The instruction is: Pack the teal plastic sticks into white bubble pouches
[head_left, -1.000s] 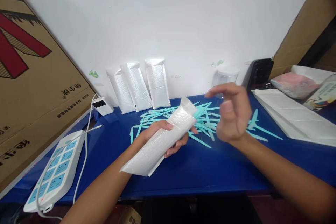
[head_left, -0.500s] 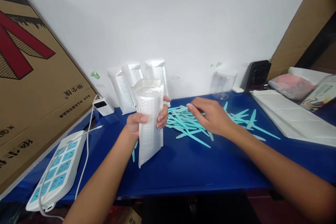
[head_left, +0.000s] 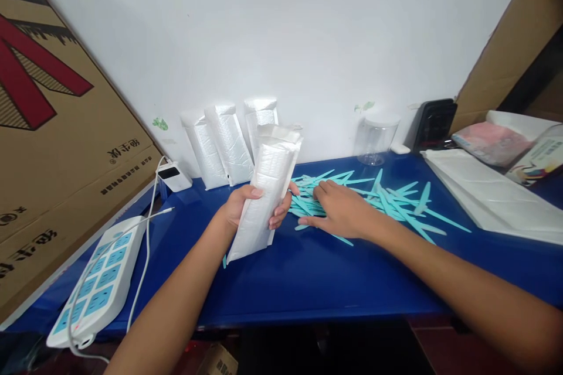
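My left hand (head_left: 246, 208) grips a white bubble mailer (head_left: 266, 187) held nearly upright, its open top leaning to the right, its bottom end near the blue table (head_left: 308, 281). My right hand (head_left: 341, 211) lies flat, fingers spread, on the left part of a pile of thin teal plastic sticks (head_left: 387, 199) scattered over the table. Whether any stick is caught under the fingers cannot be seen. Three more white mailers (head_left: 229, 143) lean against the wall behind.
A white power strip (head_left: 94, 287) with a cable and a white charger (head_left: 169, 176) lie at the left, beside a big cardboard box (head_left: 53, 146). A clear jar (head_left: 373, 137), a black device (head_left: 433, 123) and a stack of flat white mailers (head_left: 488, 193) stand at the right.
The mailer went from lying tilted in my left hand to upright, then leaned right toward the sticks. My right hand came down from the air onto the stick pile.
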The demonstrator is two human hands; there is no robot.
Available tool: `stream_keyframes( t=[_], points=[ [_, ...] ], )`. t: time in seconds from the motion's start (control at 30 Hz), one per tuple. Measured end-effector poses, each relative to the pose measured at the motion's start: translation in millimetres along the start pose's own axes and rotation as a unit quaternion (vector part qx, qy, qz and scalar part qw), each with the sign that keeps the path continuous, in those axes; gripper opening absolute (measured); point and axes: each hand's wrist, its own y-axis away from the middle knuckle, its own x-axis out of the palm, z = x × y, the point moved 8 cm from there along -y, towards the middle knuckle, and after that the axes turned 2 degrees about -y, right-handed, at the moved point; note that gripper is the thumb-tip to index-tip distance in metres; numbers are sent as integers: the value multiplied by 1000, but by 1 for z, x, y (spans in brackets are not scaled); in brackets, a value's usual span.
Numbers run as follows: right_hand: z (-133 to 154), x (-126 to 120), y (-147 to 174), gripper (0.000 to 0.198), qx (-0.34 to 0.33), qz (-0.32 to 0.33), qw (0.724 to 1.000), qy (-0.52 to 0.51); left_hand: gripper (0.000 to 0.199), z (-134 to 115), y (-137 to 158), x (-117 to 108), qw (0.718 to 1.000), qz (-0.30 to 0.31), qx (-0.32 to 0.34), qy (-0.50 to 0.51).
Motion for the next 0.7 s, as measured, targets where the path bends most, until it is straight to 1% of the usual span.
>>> stream_keyframes(
  t=[0.07,0.13,0.23,0.3,0.4,0.5,0.57,0.63,0.7],
  points=[
    [5,3,-5,67,26,-21,999,23,69,-3,0,-2,1000,-5,5,5],
    [8,10,-11,59,41,-23,998,36,69,-5,1,-3,1000,-7,11,8],
    [14,21,-17,46,33,-7,998,59,69,-6,1,-6,1000,-13,16,8],
    [16,26,-19,41,24,5,997,73,68,-6,1,-8,1000,-19,14,5],
    [15,28,-19,36,18,14,996,82,67,-8,1,-9,1000,-24,19,1],
    [8,22,-17,35,14,24,996,82,67,-10,3,-12,999,-32,26,1],
    [-3,13,-14,37,21,29,997,67,67,-11,4,-15,999,-38,28,3],
    [-18,3,-11,39,33,30,999,29,67,-11,5,-17,999,-36,27,5],
    [-34,-10,-9,42,36,22,999,-33,67,-10,6,-17,999,-27,19,11]
  ],
)
